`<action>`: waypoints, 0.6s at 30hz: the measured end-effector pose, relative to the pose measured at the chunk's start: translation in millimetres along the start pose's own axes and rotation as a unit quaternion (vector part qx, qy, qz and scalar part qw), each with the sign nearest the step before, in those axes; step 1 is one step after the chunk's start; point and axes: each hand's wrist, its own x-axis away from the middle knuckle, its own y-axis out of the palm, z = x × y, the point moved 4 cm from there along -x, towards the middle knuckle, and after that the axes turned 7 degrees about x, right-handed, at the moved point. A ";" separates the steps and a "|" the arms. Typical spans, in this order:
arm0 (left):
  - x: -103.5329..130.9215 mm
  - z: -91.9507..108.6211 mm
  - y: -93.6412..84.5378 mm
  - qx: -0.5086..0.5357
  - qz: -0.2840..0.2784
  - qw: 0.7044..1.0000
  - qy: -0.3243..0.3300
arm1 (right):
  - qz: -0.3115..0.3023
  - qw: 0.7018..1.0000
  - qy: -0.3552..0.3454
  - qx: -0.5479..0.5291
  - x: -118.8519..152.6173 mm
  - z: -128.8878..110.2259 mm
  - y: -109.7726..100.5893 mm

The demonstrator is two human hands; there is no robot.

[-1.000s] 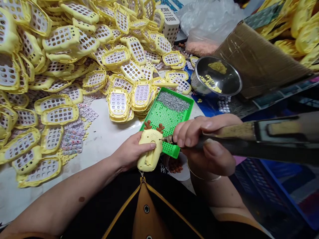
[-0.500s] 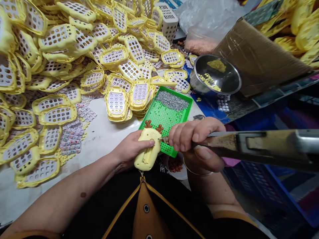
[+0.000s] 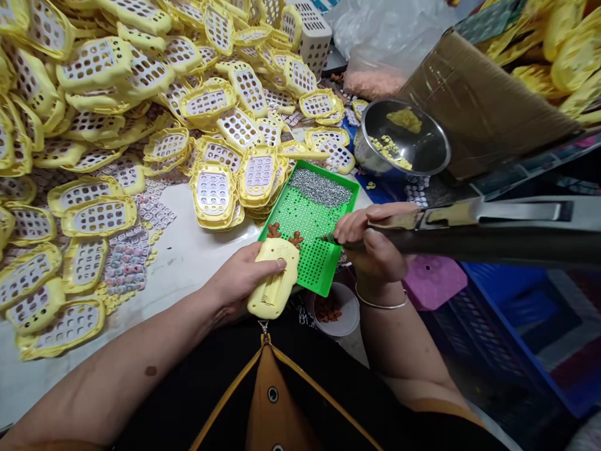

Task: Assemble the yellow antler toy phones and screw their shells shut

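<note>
My left hand (image 3: 237,272) holds a pale yellow toy phone (image 3: 283,287) with brown antlers, its back facing up and my thumb lying across it. A long slot and small holes show in that back. My right hand (image 3: 378,247) is wrapped round a long power screwdriver (image 3: 451,235), held almost level and reaching off to the right. The bit end points left over the green perforated tray (image 3: 307,263), apart from the toy. Small silver screws (image 3: 322,188) lie heaped at the tray's far end.
Yellow toy shells with white grids (image 3: 94,66) are piled at the left and back. A metal bowl (image 3: 425,147) holds small yellow pieces. Brown pieces sit in a white tub (image 3: 347,316). At the right are a cardboard box (image 3: 483,106), a pink stool (image 3: 434,282) and blue crates (image 3: 507,313).
The screwdriver's bit has come away from the toy's back and moved right, over the tray. My left hand keeps hold of the toy phone. The view has shifted slightly.
</note>
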 end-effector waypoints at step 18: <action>-1.8 -4.4 -3.7 0.003 -0.021 1.000 -0.001 | -0.024 0.998 0.037 0.042 4.2 12.6 -1.8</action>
